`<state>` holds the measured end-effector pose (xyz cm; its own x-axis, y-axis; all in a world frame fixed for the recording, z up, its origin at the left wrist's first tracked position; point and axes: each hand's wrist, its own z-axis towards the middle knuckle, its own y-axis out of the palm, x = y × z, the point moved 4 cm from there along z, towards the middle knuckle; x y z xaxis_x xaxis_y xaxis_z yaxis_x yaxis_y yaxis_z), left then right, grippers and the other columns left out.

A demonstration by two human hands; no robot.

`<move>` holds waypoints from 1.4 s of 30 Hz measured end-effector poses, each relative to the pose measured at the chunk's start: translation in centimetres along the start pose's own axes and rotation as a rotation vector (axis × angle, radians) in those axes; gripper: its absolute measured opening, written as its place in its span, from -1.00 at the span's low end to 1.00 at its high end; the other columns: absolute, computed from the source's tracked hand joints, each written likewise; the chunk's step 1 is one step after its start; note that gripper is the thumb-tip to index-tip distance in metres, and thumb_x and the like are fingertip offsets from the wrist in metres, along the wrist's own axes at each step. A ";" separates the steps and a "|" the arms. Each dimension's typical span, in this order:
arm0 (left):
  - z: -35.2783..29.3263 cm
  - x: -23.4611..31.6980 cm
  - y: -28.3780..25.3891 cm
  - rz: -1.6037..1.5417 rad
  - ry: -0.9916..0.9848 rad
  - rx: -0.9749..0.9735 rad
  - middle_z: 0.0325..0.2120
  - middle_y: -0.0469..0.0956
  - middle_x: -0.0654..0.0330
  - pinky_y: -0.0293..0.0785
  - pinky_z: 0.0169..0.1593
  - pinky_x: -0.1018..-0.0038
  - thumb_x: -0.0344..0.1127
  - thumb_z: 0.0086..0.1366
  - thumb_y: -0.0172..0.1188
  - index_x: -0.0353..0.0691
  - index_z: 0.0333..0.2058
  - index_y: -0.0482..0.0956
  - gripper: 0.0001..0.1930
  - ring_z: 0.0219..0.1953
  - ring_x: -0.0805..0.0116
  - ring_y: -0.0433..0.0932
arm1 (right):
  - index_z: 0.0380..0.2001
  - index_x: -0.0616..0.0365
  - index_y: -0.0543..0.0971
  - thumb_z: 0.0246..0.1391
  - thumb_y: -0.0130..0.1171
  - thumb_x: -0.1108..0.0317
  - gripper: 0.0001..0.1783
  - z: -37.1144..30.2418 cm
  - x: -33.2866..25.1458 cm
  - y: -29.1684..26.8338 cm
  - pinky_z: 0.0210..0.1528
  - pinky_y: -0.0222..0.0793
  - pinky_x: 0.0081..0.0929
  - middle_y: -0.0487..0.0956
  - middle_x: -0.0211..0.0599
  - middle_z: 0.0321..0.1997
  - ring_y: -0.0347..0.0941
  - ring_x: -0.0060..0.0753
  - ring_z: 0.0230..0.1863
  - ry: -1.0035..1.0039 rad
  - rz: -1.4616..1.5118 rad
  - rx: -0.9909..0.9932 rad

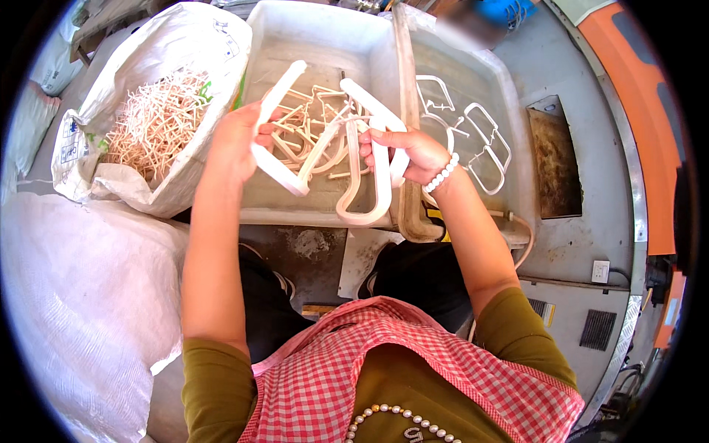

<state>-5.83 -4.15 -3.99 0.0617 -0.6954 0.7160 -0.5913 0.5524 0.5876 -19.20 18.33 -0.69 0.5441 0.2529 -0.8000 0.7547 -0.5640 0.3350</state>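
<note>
Above a pale plastic tub (pixel 317 48), my left hand (pixel 240 140) has its fingers wrapped round a white bent plastic frame piece (pixel 284 171), angular in shape. My right hand (pixel 417 153) pinches white U-shaped plastic pieces (pixel 362 217), thumb on top, at the tub's right side. The pieces from both hands meet or overlap in the middle; whether they are joined I cannot tell. Below them, several cream-coloured plastic frames (pixel 299 148) lie in the tub, partly hidden by my hands.
At the left stands an open white woven sack (pixel 214 40) filled with thin pinkish plastic sprues (pixel 159 122). A second tub (pixel 509 81) on the right holds loose white frames (pixel 487 166). A hose (pixel 528 240) curves beside it. Further right is a grey and orange machine (pixel 620 111).
</note>
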 end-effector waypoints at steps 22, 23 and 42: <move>-4.0 6.5 -5.2 -0.087 0.207 0.080 -0.31 0.47 0.06 0.13 -0.66 0.83 -0.40 0.35 -0.05 -0.46 0.08 0.25 -0.62 -0.59 0.68 0.21 | -0.27 0.14 0.53 0.07 0.08 0.16 -0.72 4.9 0.4 -4.9 -0.20 0.41 -0.12 0.59 -0.02 -0.34 0.53 0.02 -0.26 -0.272 -1.620 0.644; -4.4 6.6 -4.3 -0.077 0.210 0.055 -0.34 0.44 0.10 0.13 -0.66 0.83 -0.39 0.36 -0.07 -0.46 0.09 0.24 -0.62 -0.59 0.68 0.20 | -0.26 0.14 0.53 0.06 0.09 0.16 -0.71 5.7 0.4 -6.2 -0.21 0.42 -0.12 0.59 -0.02 -0.34 0.53 0.02 -0.26 -0.222 -1.622 0.747; 0.9 -2.5 -1.6 -0.610 -0.407 -0.199 -0.35 0.45 0.13 0.19 -0.70 0.78 -0.45 0.37 -0.17 -0.41 0.05 0.29 -0.69 -0.62 0.63 0.25 | -0.21 0.27 0.45 0.21 -0.02 0.15 -0.65 4.2 -3.8 -1.9 -0.04 0.46 -0.22 0.57 0.04 -0.21 0.53 -0.18 -0.25 -0.316 0.369 -0.023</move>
<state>-5.76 -3.74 -7.04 0.0070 -0.9976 0.0694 -0.3886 0.0612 0.9194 -24.25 15.10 -0.35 0.6421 -0.2138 -0.7362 0.5418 -0.5529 0.6331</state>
